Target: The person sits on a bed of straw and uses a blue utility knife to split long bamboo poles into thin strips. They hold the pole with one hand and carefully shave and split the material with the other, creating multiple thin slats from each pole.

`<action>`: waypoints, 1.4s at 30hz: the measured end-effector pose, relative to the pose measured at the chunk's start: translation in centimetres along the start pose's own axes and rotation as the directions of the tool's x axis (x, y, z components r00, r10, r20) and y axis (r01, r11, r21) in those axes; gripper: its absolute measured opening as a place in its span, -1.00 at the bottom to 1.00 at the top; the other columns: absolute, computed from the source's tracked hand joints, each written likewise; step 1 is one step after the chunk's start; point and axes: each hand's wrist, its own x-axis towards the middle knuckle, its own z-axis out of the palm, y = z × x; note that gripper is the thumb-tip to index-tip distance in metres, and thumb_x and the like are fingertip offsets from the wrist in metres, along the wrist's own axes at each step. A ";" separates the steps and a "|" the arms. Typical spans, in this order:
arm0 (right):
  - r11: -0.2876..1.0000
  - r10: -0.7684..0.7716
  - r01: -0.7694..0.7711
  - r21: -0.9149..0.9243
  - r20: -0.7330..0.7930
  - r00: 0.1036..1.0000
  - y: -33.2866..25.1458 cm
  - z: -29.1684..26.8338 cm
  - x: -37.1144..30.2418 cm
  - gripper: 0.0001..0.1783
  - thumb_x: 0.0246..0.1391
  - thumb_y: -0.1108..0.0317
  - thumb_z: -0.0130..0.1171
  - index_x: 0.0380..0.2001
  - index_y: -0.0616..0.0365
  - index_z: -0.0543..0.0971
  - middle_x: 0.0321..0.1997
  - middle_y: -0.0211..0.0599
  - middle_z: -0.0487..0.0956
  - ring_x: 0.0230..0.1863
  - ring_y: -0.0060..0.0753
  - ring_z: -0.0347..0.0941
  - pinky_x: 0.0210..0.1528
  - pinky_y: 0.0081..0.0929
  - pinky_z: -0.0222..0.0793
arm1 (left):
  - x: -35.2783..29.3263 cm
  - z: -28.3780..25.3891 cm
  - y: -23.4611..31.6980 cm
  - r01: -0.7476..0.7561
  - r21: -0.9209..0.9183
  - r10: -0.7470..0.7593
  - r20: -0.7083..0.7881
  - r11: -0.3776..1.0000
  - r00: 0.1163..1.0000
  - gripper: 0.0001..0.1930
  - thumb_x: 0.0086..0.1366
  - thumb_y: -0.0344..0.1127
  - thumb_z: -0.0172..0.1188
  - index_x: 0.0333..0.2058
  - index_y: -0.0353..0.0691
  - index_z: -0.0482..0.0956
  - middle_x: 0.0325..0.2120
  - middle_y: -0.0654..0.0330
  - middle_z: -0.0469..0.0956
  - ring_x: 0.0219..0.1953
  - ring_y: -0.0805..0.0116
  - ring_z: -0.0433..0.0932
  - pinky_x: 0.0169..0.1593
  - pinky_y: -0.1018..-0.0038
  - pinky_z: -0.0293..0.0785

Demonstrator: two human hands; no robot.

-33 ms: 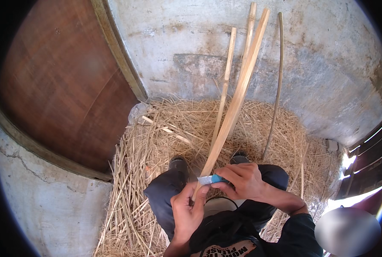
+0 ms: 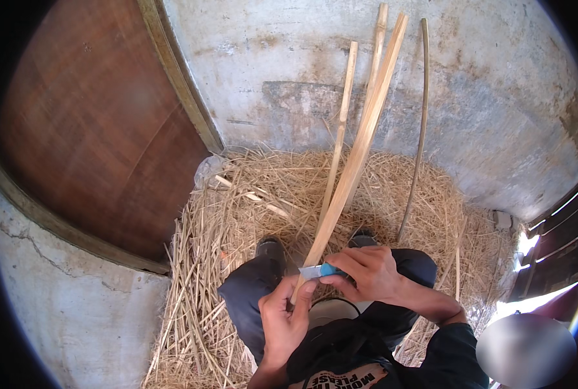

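Note:
A long, pale wooden strip (image 2: 352, 172) slants from between my knees up and away to the right. Its near end is pinched between the thumb and fingers of my left hand (image 2: 285, 319). My right hand (image 2: 365, 271) is closed around a blue-handled knife (image 2: 311, 272). The knife's flat metal blade lies across the strip, just above my left thumb and touching or very near it. Most of the handle is hidden by my right fingers.
Two more pale sticks (image 2: 342, 117) and a thin, dark, bent stick (image 2: 422, 110) lean at the stained wall (image 2: 483, 84). Straw (image 2: 205, 292) covers the floor, with short pale pieces (image 2: 253, 196) on it. A brown door panel (image 2: 101, 123) stands left, dark slats (image 2: 558, 246) right.

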 end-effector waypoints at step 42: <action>0.990 -0.058 0.055 -0.130 -0.021 0.998 -0.2 -0.3 0.5 -0.66 0.19 0.04 0.46 -0.16 0.02 0.67 -0.53 -0.45 0.54 -0.60 -0.36 0.51 -0.57 -0.38 0.39 | -3.2 -1.8 -1.5 0.079 0.026 -0.079 -0.015 0.997 0.997 -0.77 0.57 -0.30 0.27 -0.25 -0.36 0.69 -0.66 0.45 0.44 -0.59 0.74 0.28 -0.52 0.63 0.10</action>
